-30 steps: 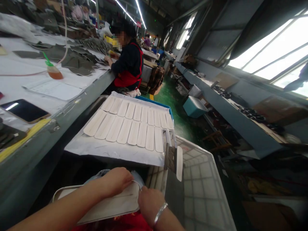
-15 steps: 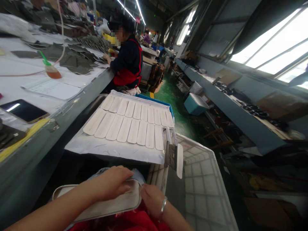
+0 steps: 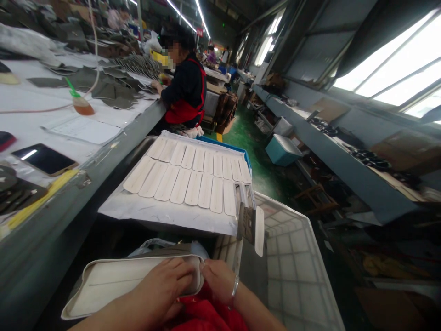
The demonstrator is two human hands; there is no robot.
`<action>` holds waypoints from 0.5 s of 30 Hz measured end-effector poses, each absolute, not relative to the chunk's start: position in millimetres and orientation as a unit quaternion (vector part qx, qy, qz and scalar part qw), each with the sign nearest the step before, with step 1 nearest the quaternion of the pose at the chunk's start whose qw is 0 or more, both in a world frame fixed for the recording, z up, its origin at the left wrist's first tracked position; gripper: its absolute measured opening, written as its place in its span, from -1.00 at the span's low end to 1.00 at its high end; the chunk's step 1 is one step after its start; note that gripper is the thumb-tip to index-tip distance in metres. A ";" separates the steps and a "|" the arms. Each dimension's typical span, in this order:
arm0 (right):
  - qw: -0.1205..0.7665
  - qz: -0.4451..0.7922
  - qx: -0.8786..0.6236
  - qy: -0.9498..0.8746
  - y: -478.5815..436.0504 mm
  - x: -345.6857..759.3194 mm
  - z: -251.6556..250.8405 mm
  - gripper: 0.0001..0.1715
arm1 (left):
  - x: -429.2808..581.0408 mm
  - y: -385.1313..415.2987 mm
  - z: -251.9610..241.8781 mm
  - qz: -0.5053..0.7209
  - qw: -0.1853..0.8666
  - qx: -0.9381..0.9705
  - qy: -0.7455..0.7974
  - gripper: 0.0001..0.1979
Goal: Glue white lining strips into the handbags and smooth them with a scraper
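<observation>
Across my lap lies a long cream panel (image 3: 113, 278) with rounded corners, a raised rim and a straight line along its middle. It looks like the base of a bag, with greyish material showing behind it. My left hand (image 3: 168, 280) is closed on the panel near its right end, fingers curled over its face. At the rounded right end, my right hand (image 3: 217, 281), with a silver bracelet on the wrist, pinches the rim; its fingertips are partly hidden. Just ahead, several similar flat cream strips (image 3: 168, 183) lie in two rows on a white cloth (image 3: 165, 220).
A grey-edged worktable on the left holds a phone (image 3: 44, 159), a glue bottle (image 3: 82, 105), paper (image 3: 84, 128) and dark cut pieces (image 3: 117, 87). A co-worker (image 3: 188, 92) sits at it. A white crate (image 3: 296, 262) stands at my right, beside a metal tool (image 3: 247, 223).
My left hand has drawn back and down toward me, now curled near the panel's right end. More of the panel's left part shows. My right hand stays at the rim.
</observation>
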State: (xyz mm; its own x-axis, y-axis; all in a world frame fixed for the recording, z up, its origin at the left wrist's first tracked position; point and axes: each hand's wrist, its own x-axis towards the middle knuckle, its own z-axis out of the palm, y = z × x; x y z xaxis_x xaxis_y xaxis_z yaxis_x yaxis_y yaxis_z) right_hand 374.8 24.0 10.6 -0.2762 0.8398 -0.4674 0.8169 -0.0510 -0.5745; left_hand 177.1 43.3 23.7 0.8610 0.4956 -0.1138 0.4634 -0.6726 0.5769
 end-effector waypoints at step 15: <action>0.136 0.684 -0.536 -0.475 13.4 387.5 -7.0 -0.55 | 169.5 60.6 24.1 0.010 0.377 0.880 0.290 -0.32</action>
